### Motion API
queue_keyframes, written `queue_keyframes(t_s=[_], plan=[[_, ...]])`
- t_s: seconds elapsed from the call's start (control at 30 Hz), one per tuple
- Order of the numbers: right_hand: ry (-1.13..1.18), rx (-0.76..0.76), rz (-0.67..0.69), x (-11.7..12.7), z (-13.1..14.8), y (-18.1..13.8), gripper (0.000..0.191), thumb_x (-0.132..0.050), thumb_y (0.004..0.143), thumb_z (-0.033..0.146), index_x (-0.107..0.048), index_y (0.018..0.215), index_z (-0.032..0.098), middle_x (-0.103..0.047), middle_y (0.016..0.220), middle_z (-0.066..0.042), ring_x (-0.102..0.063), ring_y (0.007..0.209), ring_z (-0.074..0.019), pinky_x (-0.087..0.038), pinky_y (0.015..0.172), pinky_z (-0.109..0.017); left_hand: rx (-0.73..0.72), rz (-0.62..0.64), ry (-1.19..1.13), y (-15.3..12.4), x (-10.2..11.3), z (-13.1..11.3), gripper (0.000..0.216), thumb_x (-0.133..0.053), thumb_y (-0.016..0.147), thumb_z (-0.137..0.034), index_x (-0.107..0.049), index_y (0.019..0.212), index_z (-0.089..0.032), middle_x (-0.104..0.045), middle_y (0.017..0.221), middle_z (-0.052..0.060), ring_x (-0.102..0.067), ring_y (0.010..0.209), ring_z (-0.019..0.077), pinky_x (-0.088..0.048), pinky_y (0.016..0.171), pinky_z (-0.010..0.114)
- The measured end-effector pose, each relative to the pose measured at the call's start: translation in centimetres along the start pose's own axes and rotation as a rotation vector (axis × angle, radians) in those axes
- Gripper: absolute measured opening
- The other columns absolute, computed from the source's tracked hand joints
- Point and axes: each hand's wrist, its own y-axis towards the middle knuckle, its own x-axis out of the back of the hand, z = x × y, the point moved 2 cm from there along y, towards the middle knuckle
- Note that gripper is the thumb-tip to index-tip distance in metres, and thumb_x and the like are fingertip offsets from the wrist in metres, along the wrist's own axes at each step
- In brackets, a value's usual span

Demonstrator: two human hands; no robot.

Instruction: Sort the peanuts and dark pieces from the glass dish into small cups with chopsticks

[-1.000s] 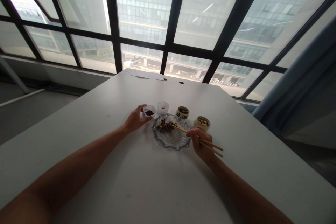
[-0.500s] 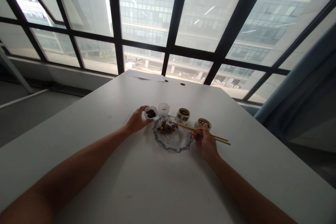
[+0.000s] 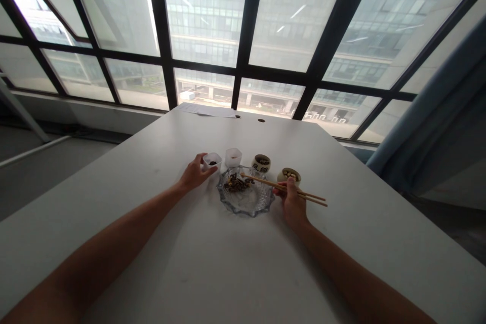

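Note:
My left hand point(image 3: 194, 174) grips a small whitish translucent cup point(image 3: 214, 166) with dark bits inside, thumb in front and fingers behind. In my right hand point(image 3: 294, 204) is a pair of wooden chopsticks point(image 3: 268, 183), their tips over the left part of a clear glass dish point(image 3: 248, 208) with a scalloped rim. A heap of mixed dark and yellowish pieces point(image 3: 235, 183) lies on the dish's left side. Partly behind my right hand stands a light ceramic cup point(image 3: 282, 176) with pale pieces in it.
Beyond the dish stand another translucent cup point(image 3: 233, 157) and a ceramic cup with dark characters point(image 3: 261, 163). Papers point(image 3: 207, 110) lie at the far edge of the white table point(image 3: 228, 268), near two round holes. Windows rise behind; a blue curtain point(image 3: 425, 106) hangs at right.
The cup in my left hand has tipped back more upright, so less of its dark contents shows. The chopsticks stay over the dish. The whole view has shifted slightly.

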Motion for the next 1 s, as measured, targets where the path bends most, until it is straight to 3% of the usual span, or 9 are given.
queue_keyframes(t_s=[0.17, 0.3, 0.4, 0.53, 0.67, 0.83, 1.0], plan=[[-0.111, 0.092, 0.013, -0.6, 1.2, -1.1, 0.059, -0.060, 0.078, 0.075, -0.066, 0.069, 0.017, -0.067, 0.053, -0.004, -0.063, 0.051, -0.0181, -0.050, 0.056, -0.032, 0.040, 0.024, 0.014, 0.5, 0.0, 0.5, 0.075, -0.065, 0.078, -0.060, -0.048, 0.136, -0.015, -0.069, 0.110, 0.014, -0.068, 0.097, 0.0280, -0.052, 0.089, 0.041], [-0.149, 0.114, 0.018, -0.7, 1.6, -1.3, 0.062, -0.056, 0.079, 0.078, -0.066, 0.070, 0.017, -0.067, 0.053, -0.005, -0.064, 0.054, -0.0191, -0.050, 0.059, -0.033, 0.021, 0.061, 0.058, 1.4, 0.5, 0.3, 0.088, -0.069, 0.074, -0.057, -0.042, 0.144, -0.011, -0.057, 0.138, 0.022, -0.055, 0.128, 0.0356, -0.042, 0.107, 0.049], [-0.135, 0.125, 0.020, -0.7, 1.6, -1.2, 0.063, -0.055, 0.078, 0.079, -0.066, 0.070, 0.017, -0.067, 0.053, -0.004, -0.066, 0.054, -0.0194, -0.049, 0.058, -0.032, -0.054, 0.046, 0.124, 2.4, 0.8, -1.2, 0.086, -0.067, 0.076, -0.058, -0.043, 0.144, -0.012, -0.048, 0.149, 0.022, -0.043, 0.139, 0.0375, -0.033, 0.114, 0.052], [-0.132, 0.122, 0.014, -0.7, 1.5, -1.2, 0.063, -0.054, 0.078, 0.080, -0.065, 0.069, 0.018, -0.066, 0.053, -0.004, -0.065, 0.052, -0.0194, -0.048, 0.055, -0.032, -0.146, 0.090, 0.222, 4.2, -0.5, -4.2, 0.077, -0.065, 0.078, -0.058, -0.048, 0.141, -0.016, -0.053, 0.145, 0.020, -0.045, 0.136, 0.0384, -0.024, 0.116, 0.056], [-0.143, 0.135, 0.022, -0.6, 1.5, -1.2, 0.062, -0.053, 0.080, 0.078, -0.065, 0.070, 0.018, -0.067, 0.053, -0.004, -0.065, 0.053, -0.0198, -0.049, 0.056, -0.033, -0.104, 0.232, 0.268, 6.5, -2.9, -5.8, 0.082, -0.069, 0.072, -0.061, -0.049, 0.139, -0.018, -0.060, 0.137, 0.021, -0.050, 0.131, 0.0418, -0.019, 0.113, 0.063], [-0.152, 0.131, 0.013, -0.4, 1.5, -1.1, 0.062, -0.052, 0.081, 0.078, -0.065, 0.070, 0.018, -0.067, 0.052, -0.004, -0.065, 0.054, -0.0203, -0.050, 0.058, -0.034, -0.072, 0.318, 0.280, 8.1, -4.4, -6.0, 0.081, -0.073, 0.067, -0.059, -0.052, 0.135, -0.020, -0.070, 0.119, 0.019, -0.060, 0.119, 0.0396, -0.030, 0.107, 0.059], [-0.044, 0.072, -0.009, -0.6, 0.9, -0.2, 0.058, -0.058, 0.079, 0.075, -0.064, 0.070, 0.018, -0.066, 0.054, -0.003, -0.065, 0.052, -0.0184, -0.050, 0.056, -0.032, -0.174, 0.269, 0.231, 7.9, -4.0, -6.8, 0.078, -0.078, 0.066, -0.040, -0.050, 0.136, -0.019, -0.072, 0.114, 0.014, -0.065, 0.112, 0.0353, -0.037, 0.106, 0.053]])
